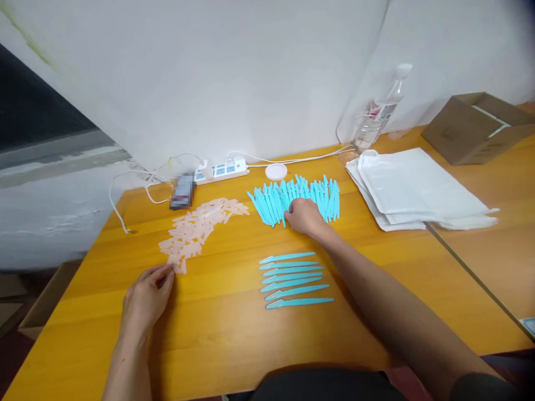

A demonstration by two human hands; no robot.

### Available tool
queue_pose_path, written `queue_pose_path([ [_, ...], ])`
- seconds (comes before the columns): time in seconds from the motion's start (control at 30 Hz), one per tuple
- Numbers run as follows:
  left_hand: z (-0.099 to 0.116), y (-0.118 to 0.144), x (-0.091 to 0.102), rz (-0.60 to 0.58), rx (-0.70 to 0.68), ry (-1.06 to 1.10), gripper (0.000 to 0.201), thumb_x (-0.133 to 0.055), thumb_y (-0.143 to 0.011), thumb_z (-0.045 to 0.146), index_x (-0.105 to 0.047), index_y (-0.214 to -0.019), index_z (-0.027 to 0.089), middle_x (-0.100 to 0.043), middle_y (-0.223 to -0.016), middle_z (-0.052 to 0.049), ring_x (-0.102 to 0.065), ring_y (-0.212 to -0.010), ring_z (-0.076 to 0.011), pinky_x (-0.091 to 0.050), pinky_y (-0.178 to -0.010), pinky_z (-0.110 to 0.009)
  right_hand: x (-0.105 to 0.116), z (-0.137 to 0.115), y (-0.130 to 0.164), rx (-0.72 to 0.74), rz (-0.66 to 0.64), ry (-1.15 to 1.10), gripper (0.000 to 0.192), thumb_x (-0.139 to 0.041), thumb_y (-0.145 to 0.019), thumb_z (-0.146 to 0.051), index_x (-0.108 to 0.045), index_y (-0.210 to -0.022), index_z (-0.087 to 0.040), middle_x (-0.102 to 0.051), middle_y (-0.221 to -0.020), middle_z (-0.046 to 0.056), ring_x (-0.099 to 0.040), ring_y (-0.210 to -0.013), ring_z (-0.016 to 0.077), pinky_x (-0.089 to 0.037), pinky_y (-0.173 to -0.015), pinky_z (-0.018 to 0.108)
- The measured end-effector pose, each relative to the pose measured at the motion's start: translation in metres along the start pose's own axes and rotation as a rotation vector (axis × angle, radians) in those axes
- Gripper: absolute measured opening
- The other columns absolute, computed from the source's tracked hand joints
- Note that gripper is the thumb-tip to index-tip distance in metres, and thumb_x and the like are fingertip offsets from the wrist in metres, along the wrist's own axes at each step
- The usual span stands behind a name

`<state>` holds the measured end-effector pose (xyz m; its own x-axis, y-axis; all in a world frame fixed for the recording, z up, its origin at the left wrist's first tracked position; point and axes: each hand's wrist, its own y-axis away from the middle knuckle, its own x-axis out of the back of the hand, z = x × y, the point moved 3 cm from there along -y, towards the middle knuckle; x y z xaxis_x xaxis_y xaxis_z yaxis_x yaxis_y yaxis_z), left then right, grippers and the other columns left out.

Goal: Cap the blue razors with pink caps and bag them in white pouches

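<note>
My left hand point(147, 294) is closed in a pinch at the near end of a curved spread of small pale pink plastic caps point(196, 227), with one cap at its fingertips. My right hand point(306, 217) reaches over a heap of turquoise eyebrow razors point(271, 201), fingers closed around the near end of one; the hand hides part of the heap. Closer to me, several more turquoise razors point(298, 303) lie side by side in a spaced column, handles pointing right.
Behind the caps are a blurred phone point(183, 191) and a white power strip point(222, 171) with cables. A round white lid point(276, 171) sits behind the razors. To the right are white plastic bags point(418, 184), a clear bottle point(378, 114) and an open cardboard box point(468, 131). A seam crosses the tabletop.
</note>
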<state>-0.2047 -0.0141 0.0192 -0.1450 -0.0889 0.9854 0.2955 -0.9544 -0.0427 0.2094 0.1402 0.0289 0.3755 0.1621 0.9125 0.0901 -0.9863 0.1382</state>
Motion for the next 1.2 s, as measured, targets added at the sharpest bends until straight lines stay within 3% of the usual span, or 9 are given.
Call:
queue_pose_path([
  [0.23,-0.009,0.004,0.008,-0.12,0.138,0.121,0.054,-0.064,-0.079,0.058,-0.072,-0.116,0.021,-0.078,-0.106,-0.009,-0.074,-0.092,-0.0279,-0.056,-0.08,-0.035,0.024,0.029,0.02,-0.001,0.076,-0.31,0.02,-0.059,-0.086,-0.035,-0.07,-0.087,-0.018,-0.076,-0.089,0.009,-0.069,-0.085,0.0228,-0.048,-0.075,0.03],
  [0.37,-0.02,0.008,0.008,-0.175,0.166,0.156,0.04,-0.062,-0.08,0.055,-0.076,-0.1,0.023,-0.08,-0.097,-0.006,-0.075,-0.091,-0.0289,-0.056,-0.077,-0.035,0.026,0.046,0.04,0.053,-0.139,-0.726,0.025,-0.064,-0.084,-0.043,-0.063,-0.087,-0.017,-0.07,-0.07,0.004,-0.064,-0.064,0.0166,-0.05,-0.065,0.028],
  [0.5,-0.01,0.012,0.01,-0.134,0.149,0.318,0.046,-0.067,-0.073,0.059,-0.074,-0.1,0.023,-0.08,-0.091,-0.005,-0.075,-0.086,-0.0281,-0.059,-0.077,-0.035,0.019,0.048,0.057,0.106,-0.359,-0.925,0.037,-0.071,-0.079,-0.047,-0.063,-0.097,-0.016,-0.072,-0.079,0.005,-0.063,-0.067,0.0154,-0.052,-0.069,0.03],
  [0.6,0.017,0.017,0.012,-0.122,0.166,0.556,0.05,-0.073,-0.068,0.065,-0.073,-0.095,0.022,-0.08,-0.097,-0.006,-0.074,-0.092,-0.0278,-0.059,-0.085,-0.037,0.011,0.043,0.067,0.201,-0.504,-0.898,0.036,-0.067,-0.083,-0.047,-0.064,-0.099,-0.015,-0.071,-0.08,0.004,-0.061,-0.068,0.0143,-0.05,-0.07,0.029],
  [0.7,0.065,0.023,0.013,-0.177,0.093,0.779,0.051,-0.078,-0.068,0.064,-0.072,-0.091,0.019,-0.078,-0.097,-0.008,-0.073,-0.092,-0.0247,-0.058,-0.088,-0.036,0.007,0.038,0.073,0.276,-0.532,-0.805,0.033,-0.063,-0.086,-0.046,-0.066,-0.096,-0.015,-0.066,-0.077,0.001,-0.056,-0.068,0.0123,-0.045,-0.066,0.026],
  [0.83,0.136,0.024,0.006,-0.305,-0.066,0.992,0.059,-0.079,-0.077,0.053,-0.064,-0.124,0.02,-0.073,-0.09,-0.003,-0.07,-0.076,-0.0154,-0.059,-0.076,-0.03,0.004,0.038,0.075,0.273,-0.525,-0.747,0.032,-0.061,-0.086,-0.045,-0.068,-0.095,-0.015,-0.064,-0.077,0.0,-0.053,-0.068,0.0121,-0.043,-0.064,0.025],
  [0.9,0.162,0.022,0.0,-0.374,-0.099,1.092,0.052,-0.077,-0.08,0.053,-0.066,-0.118,0.018,-0.072,-0.086,-0.003,-0.069,-0.071,-0.0147,-0.059,-0.072,-0.03,0.003,0.04,0.074,0.265,-0.517,-0.728,0.032,-0.061,-0.087,-0.045,-0.069,-0.096,-0.016,-0.064,-0.079,0.0,-0.053,-0.069,0.0127,-0.043,-0.065,0.025],
  [1.0,0.179,0.015,-0.011,-0.42,-0.073,1.2,0.048,-0.079,-0.078,0.053,-0.069,-0.104,0.014,-0.076,-0.087,-0.009,-0.072,-0.074,-0.0178,-0.06,-0.074,-0.033,0.001,0.044,0.073,0.27,-0.494,-0.71,0.031,-0.06,-0.088,-0.045,-0.07,-0.095,-0.016,-0.064,-0.079,0.001,-0.053,-0.07,0.0132,-0.042,-0.065,0.025],
  [1.2,0.177,0.012,-0.023,-0.431,-0.055,1.186,0.048,-0.079,-0.078,0.053,-0.073,-0.105,0.013,-0.079,-0.093,-0.012,-0.072,-0.077,-0.0185,-0.06,-0.077,-0.034,0.0,0.048,0.071,0.264,-0.488,-0.72,0.031,-0.059,-0.087,-0.044,-0.069,-0.094,-0.016,-0.063,-0.078,-0.001,-0.052,-0.069,0.013,-0.041,-0.066,0.026],
])
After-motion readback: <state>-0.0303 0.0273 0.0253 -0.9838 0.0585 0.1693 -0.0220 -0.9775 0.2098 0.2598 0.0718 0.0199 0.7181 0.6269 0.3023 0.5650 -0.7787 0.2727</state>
